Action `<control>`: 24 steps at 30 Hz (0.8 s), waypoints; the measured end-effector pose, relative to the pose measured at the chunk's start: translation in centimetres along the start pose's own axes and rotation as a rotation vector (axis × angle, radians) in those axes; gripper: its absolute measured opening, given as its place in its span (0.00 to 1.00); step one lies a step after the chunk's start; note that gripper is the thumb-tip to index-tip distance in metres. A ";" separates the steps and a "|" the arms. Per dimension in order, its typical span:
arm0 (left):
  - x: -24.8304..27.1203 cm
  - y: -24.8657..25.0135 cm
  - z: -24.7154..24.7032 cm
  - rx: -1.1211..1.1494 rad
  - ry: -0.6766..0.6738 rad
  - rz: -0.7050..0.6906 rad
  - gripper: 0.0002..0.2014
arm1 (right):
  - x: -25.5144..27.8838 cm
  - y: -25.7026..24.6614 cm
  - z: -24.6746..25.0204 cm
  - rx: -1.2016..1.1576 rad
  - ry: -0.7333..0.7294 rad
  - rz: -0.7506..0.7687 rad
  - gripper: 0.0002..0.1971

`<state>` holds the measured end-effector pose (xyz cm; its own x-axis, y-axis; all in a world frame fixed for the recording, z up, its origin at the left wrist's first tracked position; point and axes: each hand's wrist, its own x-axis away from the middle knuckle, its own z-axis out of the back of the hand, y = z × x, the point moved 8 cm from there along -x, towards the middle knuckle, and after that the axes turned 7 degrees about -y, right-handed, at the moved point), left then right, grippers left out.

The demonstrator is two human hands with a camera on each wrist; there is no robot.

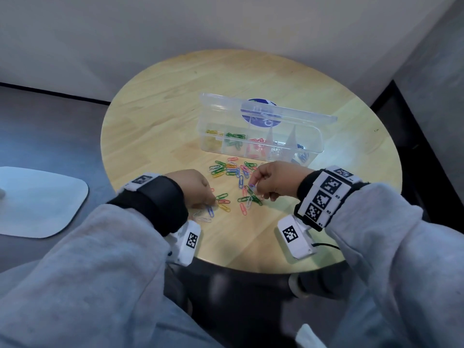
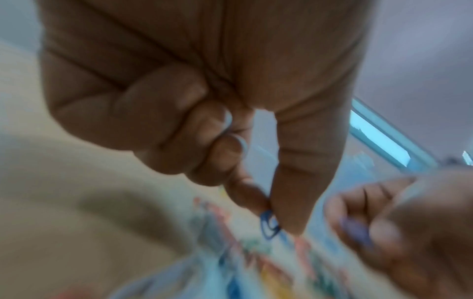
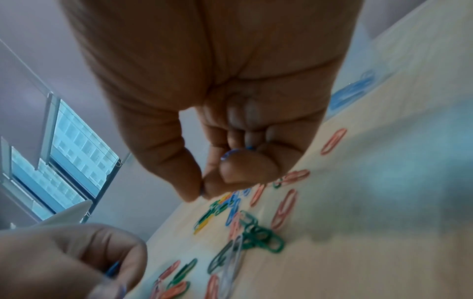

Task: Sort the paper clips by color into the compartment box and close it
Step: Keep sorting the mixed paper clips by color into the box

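- Your left hand is down at the near-left edge of the scattered coloured wire paper clips on the round pale wooden table. Thumb and forefinger are closed in a pinch on a blue paper clip; the other fingers are curled in.
- Your right hand hovers just above the pile's middle. Its thumb and forefinger tips are pressed together, and a bluish-purple clip is tucked against its curled fingers.
- The clear plastic compartment box stands behind the pile with its lid upright. Yellow, green, red, pale and blue clips already lie in separate cells; blue is at the far right.
- Lift the blue clip clear before you move, since neighbours may snag on it.
- Carry both blues to the rightmost cell and release low inside it, so nothing bounces over a divider.
- Many clips remain loose, so leave the lid open for now.
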<state>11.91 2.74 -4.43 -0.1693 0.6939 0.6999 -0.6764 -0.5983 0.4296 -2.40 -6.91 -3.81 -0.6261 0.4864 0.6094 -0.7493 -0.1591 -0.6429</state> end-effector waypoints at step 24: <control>2.6 -2.1 6.2 0.807 0.219 -0.038 0.02 | -1.8 -6.0 -6.6 0.624 0.003 -0.053 0.16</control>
<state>17.32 3.39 0.01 -0.3489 0.7317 0.5855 0.0226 -0.6180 0.7858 4.66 -1.14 -4.13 -0.5845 0.5100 0.6311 -0.7649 -0.6057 -0.2190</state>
